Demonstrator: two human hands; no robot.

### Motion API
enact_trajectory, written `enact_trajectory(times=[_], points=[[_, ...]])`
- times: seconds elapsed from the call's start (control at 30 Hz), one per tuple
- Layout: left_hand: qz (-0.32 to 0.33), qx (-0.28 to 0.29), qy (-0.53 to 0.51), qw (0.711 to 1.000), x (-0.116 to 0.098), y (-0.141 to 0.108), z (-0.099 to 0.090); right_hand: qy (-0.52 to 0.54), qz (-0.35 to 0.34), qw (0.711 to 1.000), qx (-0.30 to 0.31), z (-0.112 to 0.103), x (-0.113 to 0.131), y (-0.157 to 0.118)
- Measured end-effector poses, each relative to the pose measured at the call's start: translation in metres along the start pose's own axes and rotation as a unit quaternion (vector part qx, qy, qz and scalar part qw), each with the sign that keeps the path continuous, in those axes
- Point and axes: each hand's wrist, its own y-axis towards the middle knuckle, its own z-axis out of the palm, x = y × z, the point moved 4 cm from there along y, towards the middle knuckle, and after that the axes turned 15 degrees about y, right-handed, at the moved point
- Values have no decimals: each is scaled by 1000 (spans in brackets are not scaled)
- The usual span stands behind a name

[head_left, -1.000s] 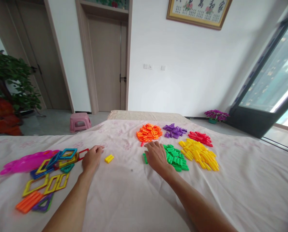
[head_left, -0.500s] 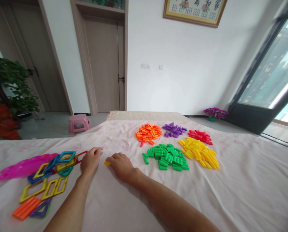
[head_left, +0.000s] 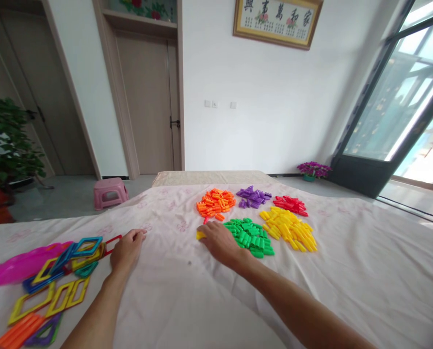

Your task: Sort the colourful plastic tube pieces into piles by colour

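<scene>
Between the fingertips of my right hand [head_left: 219, 242] is a small yellow piece [head_left: 200, 235], at the left edge of a pile of green pieces [head_left: 250, 236]. My left hand [head_left: 126, 247] rests on the cloth with its fingers bent together, beside a red magnetic frame [head_left: 111, 244]; whether it holds anything is hidden. Behind the green pile lie orange pieces [head_left: 215, 202] and purple pieces [head_left: 253, 197]. Red pieces [head_left: 291, 205] and yellow pieces [head_left: 289, 228] form piles to the right.
At the left lie overlapping coloured magnetic frames [head_left: 58, 298], a pink plastic item [head_left: 23, 264] and orange ribbed pieces [head_left: 20, 332]. A pale cloth [head_left: 187, 300] with creases covers the table. A pink stool [head_left: 110, 193] stands on the floor beyond.
My right hand has moved right with the yellow piece, up to the green pile. My left hand stays beside the red frame. The camera view has shifted slightly.
</scene>
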Motion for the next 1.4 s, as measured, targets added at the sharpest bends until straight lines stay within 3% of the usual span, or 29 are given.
enact_trajectory(times=[0.17, 0.27, 0.37, 0.57, 0.73, 0.8, 0.9, 1.03, 1.13, 1.3, 1.4], points=[[8, 2, 1, 1000, 0, 1, 1, -55, 158, 978, -126, -79, -102, -60], [11, -1, 7, 1000, 0, 1, 1, -61, 209, 952, -215, -95, -145, -94], [17, -8, 15, 1000, -1, 0, 0, -19, 209, 947, -244, -75, -162, -117], [13, -3, 20, 1000, 1, 2, 3, -6, 222, 961, -165, -11, -152, -119], [18, -1, 35, 999, 1, 2, 2, 26, 176, 971, -157, -4, -150, -106], [32, -3, 43, 999, -1, 0, 3, 68, 151, 970, -180, -7, -152, -106], [110, -5, 30, 993, -12, -7, 8, 119, 169, 947, -244, -12, -158, -110], [230, 38, -20, 972, -48, -31, 27, 147, 202, 930, -268, -11, -161, -111], [316, 91, -14, 944, -96, -63, 48, 152, 186, 937, -255, -11, -157, -109], [352, 113, 56, 927, -181, -112, 90, 154, 181, 936, -261, -19, -152, -112], [361, 100, 80, 924, -212, -129, 105, 200, 173, 920, -290, -23, -154, -114]])
